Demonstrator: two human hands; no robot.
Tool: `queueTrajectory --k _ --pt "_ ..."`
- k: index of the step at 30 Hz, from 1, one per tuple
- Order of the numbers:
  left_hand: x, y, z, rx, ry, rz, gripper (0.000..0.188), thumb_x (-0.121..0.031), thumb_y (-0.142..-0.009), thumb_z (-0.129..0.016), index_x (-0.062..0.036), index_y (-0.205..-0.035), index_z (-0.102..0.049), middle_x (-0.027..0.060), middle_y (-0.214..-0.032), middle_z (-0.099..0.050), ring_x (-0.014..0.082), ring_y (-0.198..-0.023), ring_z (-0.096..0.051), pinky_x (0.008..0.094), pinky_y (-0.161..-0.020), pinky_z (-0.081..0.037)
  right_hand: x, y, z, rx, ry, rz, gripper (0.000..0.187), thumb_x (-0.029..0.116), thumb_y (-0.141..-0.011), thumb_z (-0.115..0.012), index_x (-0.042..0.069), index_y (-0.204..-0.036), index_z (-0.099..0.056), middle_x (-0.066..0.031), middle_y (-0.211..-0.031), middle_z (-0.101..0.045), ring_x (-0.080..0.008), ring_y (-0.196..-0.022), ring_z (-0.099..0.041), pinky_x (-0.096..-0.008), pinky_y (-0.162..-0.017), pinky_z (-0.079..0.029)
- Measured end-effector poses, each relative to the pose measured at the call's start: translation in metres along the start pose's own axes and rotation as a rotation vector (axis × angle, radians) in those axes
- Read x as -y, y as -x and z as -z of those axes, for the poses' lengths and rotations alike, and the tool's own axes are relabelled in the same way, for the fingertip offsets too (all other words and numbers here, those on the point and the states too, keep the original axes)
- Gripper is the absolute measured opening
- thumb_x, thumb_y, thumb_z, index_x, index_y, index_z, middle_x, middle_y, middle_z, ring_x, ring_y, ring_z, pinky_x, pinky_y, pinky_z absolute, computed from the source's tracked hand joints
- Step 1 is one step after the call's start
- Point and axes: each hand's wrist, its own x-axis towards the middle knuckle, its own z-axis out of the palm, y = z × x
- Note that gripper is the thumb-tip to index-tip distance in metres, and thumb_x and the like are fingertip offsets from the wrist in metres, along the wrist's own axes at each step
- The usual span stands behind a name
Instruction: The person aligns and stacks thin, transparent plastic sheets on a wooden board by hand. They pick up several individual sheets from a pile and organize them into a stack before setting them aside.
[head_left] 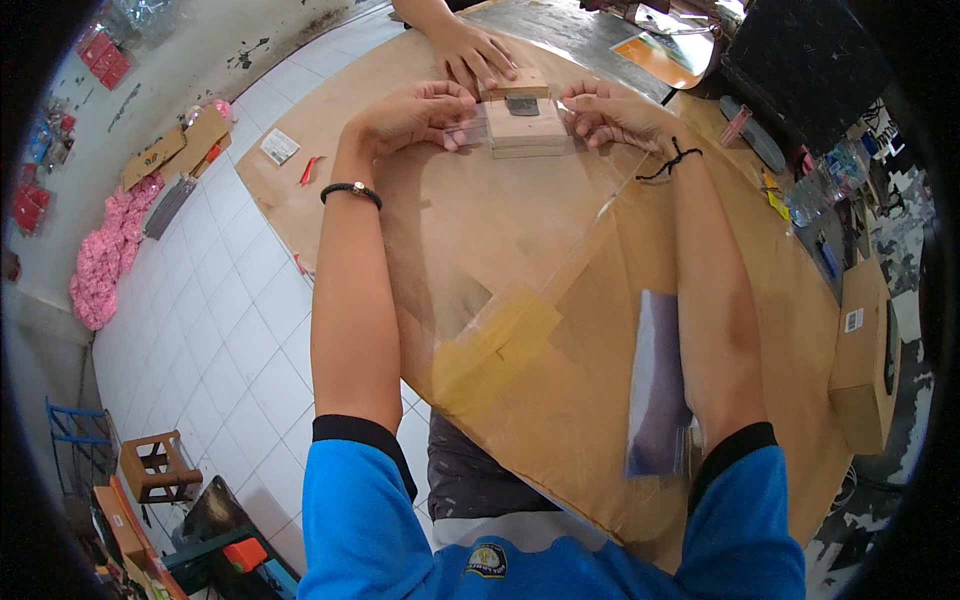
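A pale wooden block (526, 135) lies on the table between my hands, with a small dark grey piece (522, 105) on its top. My left hand (428, 118) pinches the edge of a thin clear plastic film (474, 126) at the block's left side. At the right side my right hand (618, 116) is closed in a pinch; a faint see-through edge seems to reach its fingertips. Behind the block, another person's hand (470, 55) presses on a smaller wooden piece (528, 82). How far the film runs over the block is hard to see.
Brown paper and yellowish tape (500, 345) cover the table. Near my right forearm lies a clear plastic packet (655, 385). A cardboard box (862, 360) stands at the right edge, beyond it plastic bottles (835, 185). A red strip (309, 170) and white label (279, 147) lie at left.
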Motion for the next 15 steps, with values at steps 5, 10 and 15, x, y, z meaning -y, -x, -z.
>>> queueTrajectory --k 5,10,15 --pt "0.003 0.001 0.007 -0.376 -0.08 -0.108 0.028 -0.025 -0.098 -0.065 -0.0015 -0.112 -0.059 0.0021 -0.082 -0.062 0.0105 -0.065 -0.061 0.0239 -0.057 -0.051 -0.003 -0.003 0.006 -0.24 0.065 0.106 0.035 0.037 -0.1 -0.061 0.006 -0.116 -0.058 -0.0009 -0.093 -0.063 -0.0079 -0.073 -0.063 -0.0248 -0.06 -0.059" --pt "0.021 -0.025 0.028 -0.723 -0.294 -0.379 0.027 -0.024 -0.098 -0.062 0.0015 -0.108 -0.063 0.0045 -0.077 -0.064 0.0147 -0.062 -0.061 0.0264 -0.057 -0.046 0.032 0.003 0.034 -0.642 0.178 0.44 0.037 0.04 -0.102 -0.057 0.004 -0.108 -0.063 -0.0029 -0.094 -0.064 -0.0095 -0.087 -0.061 -0.0293 -0.072 -0.056" --pt "0.0 -0.003 0.01 -1.125 -0.646 -0.572 0.02 -0.023 -0.096 -0.062 -0.003 -0.099 -0.067 0.0071 -0.074 -0.066 0.0199 -0.062 -0.062 0.0333 -0.06 -0.049 0.173 0.092 -0.057 -0.998 -0.198 1.163 0.021 0.021 -0.098 -0.055 0.004 -0.091 -0.063 -0.004 -0.076 -0.063 -0.0114 -0.061 -0.058 -0.0254 -0.056 -0.048"
